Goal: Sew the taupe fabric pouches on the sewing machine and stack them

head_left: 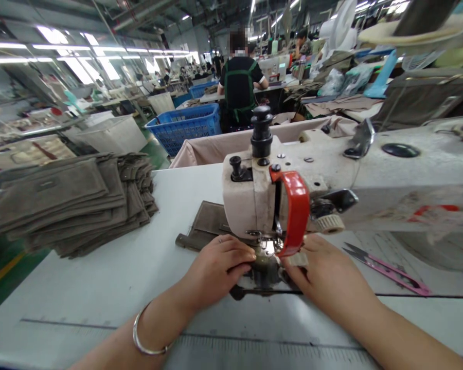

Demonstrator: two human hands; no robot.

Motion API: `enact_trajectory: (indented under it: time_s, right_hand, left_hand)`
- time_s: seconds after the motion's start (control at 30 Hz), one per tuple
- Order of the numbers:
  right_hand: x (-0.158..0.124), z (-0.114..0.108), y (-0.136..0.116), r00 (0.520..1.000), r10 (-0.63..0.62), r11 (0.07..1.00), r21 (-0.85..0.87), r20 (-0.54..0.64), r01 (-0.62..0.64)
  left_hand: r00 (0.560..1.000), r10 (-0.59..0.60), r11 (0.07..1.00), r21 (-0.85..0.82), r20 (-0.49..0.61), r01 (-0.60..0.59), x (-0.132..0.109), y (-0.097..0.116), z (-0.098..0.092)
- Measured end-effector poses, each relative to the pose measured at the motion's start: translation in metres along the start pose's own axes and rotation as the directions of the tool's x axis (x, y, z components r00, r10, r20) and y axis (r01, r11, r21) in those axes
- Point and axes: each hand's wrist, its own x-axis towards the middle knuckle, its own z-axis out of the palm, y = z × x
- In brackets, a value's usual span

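A grey-brown fabric piece (210,218) lies on the white table under the head of a sewing machine (243,200). My left hand (214,264), fingers together, grips and presses the fabric's near edge just left of the presser foot (268,247). On the other side of the foot, my right hand (326,267) is closed at the fabric, its thumb reaching toward the needle area. The red guard (296,210) and the machine head hide its fingertips and part of the fabric. Pink-handled thread snips (389,270) lie to the right of my right hand.
A tall stack of similar fabric pieces (73,200) stands at the table's left. Ruler markings (216,341) run along the front. Behind the table are a pink cloth-lined bin (212,149), a blue basket (189,128) and a seated person (239,85) facing away.
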Motion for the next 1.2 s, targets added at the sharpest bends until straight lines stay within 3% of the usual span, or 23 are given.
enact_trajectory:
  time_s: [0.23, 0.4, 0.73, 0.93, 1.2]
  right_hand:
    - [-0.005, 0.003, -0.009, 0.985, -0.163, 0.968, 0.184, -0.053, 0.17]
    - [-0.006, 0.01, -0.012, 0.98, -0.187, 0.952, 0.236, -0.065, 0.197]
    - [0.0, 0.013, -0.012, 0.972, -0.21, 0.972, 0.082, -0.11, 0.219]
    - [0.006, 0.02, -0.007, 0.956, -0.223, 0.972, 0.032, -0.193, 0.233]
    - [0.007, 0.024, -0.004, 0.967, -0.201, 0.98, -0.037, -0.157, 0.198]
  left_hand:
    - [0.997, 0.007, 0.996, 0.085, -0.072, -0.001, 0.0, 0.023, 0.013]
    - [0.998, 0.001, 0.997, 0.072, -0.055, 0.003, -0.002, 0.026, 0.014]
    - [0.999, -0.022, 0.998, 0.054, -0.033, 0.023, 0.005, 0.017, 0.017]
    - [0.997, -0.065, 0.997, 0.043, -0.036, 0.067, 0.016, 0.01, 0.017]
    - [0.991, -0.13, 0.987, 0.091, -0.038, 0.133, 0.014, 0.004, 0.021]
